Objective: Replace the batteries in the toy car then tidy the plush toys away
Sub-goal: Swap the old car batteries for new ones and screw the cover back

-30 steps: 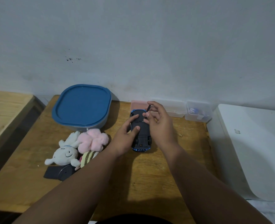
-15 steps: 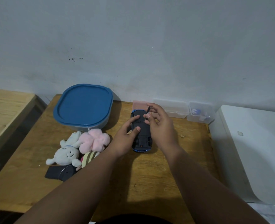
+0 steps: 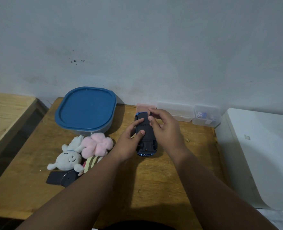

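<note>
Two hands meet at the toy car (image 3: 147, 140), which lies underside up on the wooden table (image 3: 154, 188). Left hand (image 3: 129, 141) grips the car's left flank, thumb and forefinger on the chassis. Right hand (image 3: 166, 130) curls over the car's far end; whether it pinches anything cannot be told. Left of the car: three plush toys (image 3: 71, 159), heaped. Farther left: blue-lidded container (image 3: 85, 110). Behind the car: clear boxes (image 3: 176, 112).

Blue toy car (image 3: 146, 140) upside down, black underside up, lengthwise near-to-far, mid wooden table (image 3: 154, 188). Just left: plush toys clumped, touching: white bunny (image 3: 69, 158), pink fluffy plush (image 3: 96, 144), striped plush (image 3: 91, 163).
</note>
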